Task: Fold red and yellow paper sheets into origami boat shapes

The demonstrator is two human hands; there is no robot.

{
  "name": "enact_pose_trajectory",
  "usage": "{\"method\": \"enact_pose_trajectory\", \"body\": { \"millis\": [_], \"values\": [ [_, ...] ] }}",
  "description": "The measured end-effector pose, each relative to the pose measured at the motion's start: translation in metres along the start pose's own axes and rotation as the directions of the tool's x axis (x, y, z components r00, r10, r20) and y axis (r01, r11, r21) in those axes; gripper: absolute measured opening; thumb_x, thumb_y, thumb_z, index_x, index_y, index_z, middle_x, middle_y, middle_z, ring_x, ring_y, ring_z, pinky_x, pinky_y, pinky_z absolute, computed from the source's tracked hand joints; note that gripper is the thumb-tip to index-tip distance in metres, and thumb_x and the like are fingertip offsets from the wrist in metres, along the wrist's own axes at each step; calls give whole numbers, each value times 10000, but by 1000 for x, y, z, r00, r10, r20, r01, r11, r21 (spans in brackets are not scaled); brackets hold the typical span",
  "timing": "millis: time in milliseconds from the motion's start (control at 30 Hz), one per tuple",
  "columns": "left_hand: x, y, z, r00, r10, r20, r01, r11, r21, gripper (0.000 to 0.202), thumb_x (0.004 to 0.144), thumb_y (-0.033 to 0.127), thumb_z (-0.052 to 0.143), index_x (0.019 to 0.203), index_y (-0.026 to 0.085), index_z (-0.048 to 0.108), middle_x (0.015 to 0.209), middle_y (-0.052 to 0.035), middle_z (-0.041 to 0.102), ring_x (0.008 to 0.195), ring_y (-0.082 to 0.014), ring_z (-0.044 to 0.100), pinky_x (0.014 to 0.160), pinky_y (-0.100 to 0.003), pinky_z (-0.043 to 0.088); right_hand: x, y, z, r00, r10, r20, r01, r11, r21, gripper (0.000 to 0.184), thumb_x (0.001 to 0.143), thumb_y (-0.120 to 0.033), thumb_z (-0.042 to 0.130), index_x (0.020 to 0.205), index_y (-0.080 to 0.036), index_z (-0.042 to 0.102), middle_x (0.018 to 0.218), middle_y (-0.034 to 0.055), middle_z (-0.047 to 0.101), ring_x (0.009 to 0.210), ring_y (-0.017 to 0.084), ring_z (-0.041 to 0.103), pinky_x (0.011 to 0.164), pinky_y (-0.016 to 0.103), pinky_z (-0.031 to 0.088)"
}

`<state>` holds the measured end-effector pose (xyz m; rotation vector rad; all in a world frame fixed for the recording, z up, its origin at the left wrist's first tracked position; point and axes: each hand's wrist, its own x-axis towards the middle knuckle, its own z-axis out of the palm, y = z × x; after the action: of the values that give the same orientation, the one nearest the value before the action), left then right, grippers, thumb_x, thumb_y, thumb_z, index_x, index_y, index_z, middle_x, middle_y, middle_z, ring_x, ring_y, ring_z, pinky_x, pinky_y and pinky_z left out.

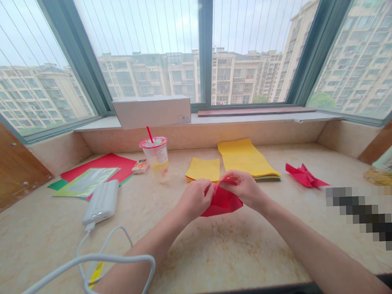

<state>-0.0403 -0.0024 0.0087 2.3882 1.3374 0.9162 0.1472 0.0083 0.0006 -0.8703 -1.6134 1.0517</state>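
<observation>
A piece of red folded paper [224, 202] is held up between both hands, just above the stone counter. My left hand [197, 197] pinches its upper left part with thumb and bent fingers. At its top, my right hand [244, 187] grips the same paper, fingertips close to those of the left. The hands hide part of the folds. Right behind them lie a small stack of yellow paper squares [203, 169] and a larger pile of yellow sheets [248, 159]. Off to the right rests a red folded paper figure [306, 175] with pointed ends.
A lidded plastic cup [156, 155] with a red straw stands behind left, beside a small box [140, 166]. Further left are red sheets [100, 163], a white power bank [103, 201] and its looping cable [90, 258]. A bottle [388, 164] stands right; a white box [152, 112] sits on the sill.
</observation>
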Motion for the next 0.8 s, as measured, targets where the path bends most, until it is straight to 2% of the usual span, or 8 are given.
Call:
{"method": "enact_pose_trajectory", "body": {
  "millis": [100,167,300,400,500,633,800],
  "values": [
    [0,3,0,1000,3,-16,-4,999,-47,355,934,265,420,587,193,448,582,-2,531,540,-128,449,553,-269,261,-2,0,3,997,-27,-72,30,999,34,204,777,-381,729,832,-202,648,739,19,701,670,171,643,610,287,523],
    [0,4,-1,1000,2,-21,-3,997,-81,360,936,265,413,583,193,437,571,2,519,535,-128,445,553,-273,258,-3,0,4,992,-90,-88,92,996,10,165,798,-351,715,833,-207,643,768,23,695,689,166,635,622,284,518],
    [-1,4,-1,1000,-8,-14,6,991,-137,367,942,281,403,591,191,459,573,2,524,540,-131,452,552,-280,259,-2,0,2,959,-277,-64,267,955,-132,69,824,-267,682,804,-209,653,858,39,671,799,175,625,711,302,517],
    [-1,3,0,999,-28,-17,25,988,-150,374,941,297,402,591,191,476,562,7,509,537,-132,441,547,-280,258,-3,-2,1,941,-336,-32,322,922,-216,28,834,-217,652,812,-210,668,867,43,667,819,182,620,718,305,512],
    [-1,1,1,999,-44,-17,40,985,-167,380,937,303,411,577,193,464,552,12,502,532,-133,438,542,-274,259,-5,-3,2,941,-337,-23,318,906,-281,30,840,-214,650,841,-216,680,854,37,672,768,175,608,686,299,503],
    [-1,2,1,999,-48,-12,45,986,-160,367,933,286,416,581,194,462,558,8,523,540,-138,458,545,-271,260,-7,-4,3,966,-256,-32,235,924,-303,118,834,-278,702,936,-223,677,832,19,680,718,164,606,683,295,500],
    [-1,6,-1,999,-41,19,43,990,-137,359,930,269,413,586,189,473,581,-10,559,554,-143,492,545,-268,269,-5,-1,4,962,-274,13,263,910,-319,113,860,-329,679,835,-218,675,814,23,665,713,164,595,683,303,501]
  ]
}}
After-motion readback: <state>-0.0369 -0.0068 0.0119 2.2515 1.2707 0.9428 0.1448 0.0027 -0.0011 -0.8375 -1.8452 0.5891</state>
